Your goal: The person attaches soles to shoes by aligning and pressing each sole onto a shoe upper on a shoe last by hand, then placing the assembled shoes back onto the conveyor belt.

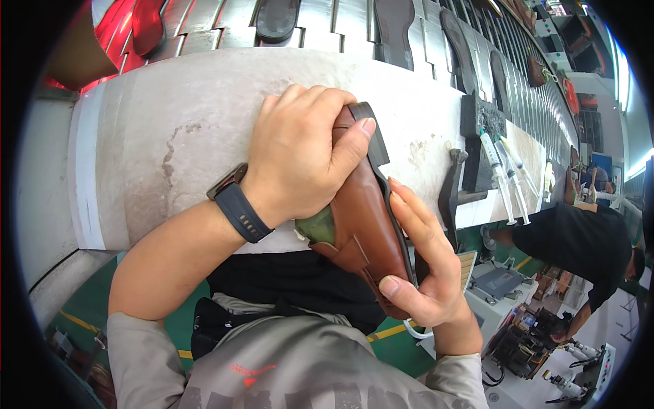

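A brown leather shoe [371, 211] is held on its side between my hands, over the near edge of the worktable. Its dark sole faces right, and the heel points away from me. Green material, seemingly a shoe last [317, 228], shows in the opening. My left hand [300, 157] is wrapped over the heel end, its thumb lying across the upper toward the sole. Lower down, my right hand [436, 266] grips the front part, with fingers along the sole's edge and thumb on the leather near the toe. The right palm hides part of the sole.
Beyond the pale worktable [136, 170] runs a slatted metal conveyor carrying several dark soles [394, 31]. At the table's right lie a hammer [451, 187], a black block [480, 129] and syringes [501, 174]. A person in dark clothes [579, 238] bends over machinery at far right.
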`<state>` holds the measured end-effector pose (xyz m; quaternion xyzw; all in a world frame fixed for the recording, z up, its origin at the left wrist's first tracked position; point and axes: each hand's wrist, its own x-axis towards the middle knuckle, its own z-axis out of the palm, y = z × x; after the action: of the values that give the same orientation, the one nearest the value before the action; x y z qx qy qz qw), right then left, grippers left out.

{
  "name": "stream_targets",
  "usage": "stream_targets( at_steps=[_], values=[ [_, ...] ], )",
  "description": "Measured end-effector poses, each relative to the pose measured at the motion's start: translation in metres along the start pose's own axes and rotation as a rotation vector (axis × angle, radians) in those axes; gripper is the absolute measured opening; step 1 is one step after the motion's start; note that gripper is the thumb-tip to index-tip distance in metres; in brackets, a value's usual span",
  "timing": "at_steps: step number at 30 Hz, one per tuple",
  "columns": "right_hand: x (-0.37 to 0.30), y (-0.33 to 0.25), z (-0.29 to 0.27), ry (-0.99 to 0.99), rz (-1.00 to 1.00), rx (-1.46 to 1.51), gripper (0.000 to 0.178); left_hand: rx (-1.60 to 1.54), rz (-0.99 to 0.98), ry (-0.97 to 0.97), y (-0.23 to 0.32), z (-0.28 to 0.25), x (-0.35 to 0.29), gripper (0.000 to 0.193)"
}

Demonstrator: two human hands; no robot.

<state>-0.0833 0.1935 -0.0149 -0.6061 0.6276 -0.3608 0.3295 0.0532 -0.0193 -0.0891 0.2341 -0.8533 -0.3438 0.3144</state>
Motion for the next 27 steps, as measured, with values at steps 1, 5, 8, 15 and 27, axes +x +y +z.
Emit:
stream_targets(
  at_steps=[1,5,8,15,27],
  values=[
    [0.001,0.001,0.001,-0.003,-0.005,-0.001,0.083,-0.002,0.004,0.007,-0.001,0.001,-0.001,0.032],
    [0.003,0.004,0.002,0.022,-0.015,0.024,0.082,-0.009,0.009,0.025,0.000,0.002,-0.001,0.031],
    [0.006,0.004,0.002,0.029,-0.009,0.009,0.083,-0.012,-0.006,0.004,0.001,0.003,0.000,0.031],
    [0.020,-0.003,-0.004,0.005,-0.003,-0.109,0.086,-0.014,-0.016,0.023,-0.001,0.006,-0.001,0.032],
    [0.050,0.017,-0.016,0.213,0.208,-0.103,0.024,-0.134,0.032,0.035,-0.004,0.018,0.004,0.033]
  ],
)
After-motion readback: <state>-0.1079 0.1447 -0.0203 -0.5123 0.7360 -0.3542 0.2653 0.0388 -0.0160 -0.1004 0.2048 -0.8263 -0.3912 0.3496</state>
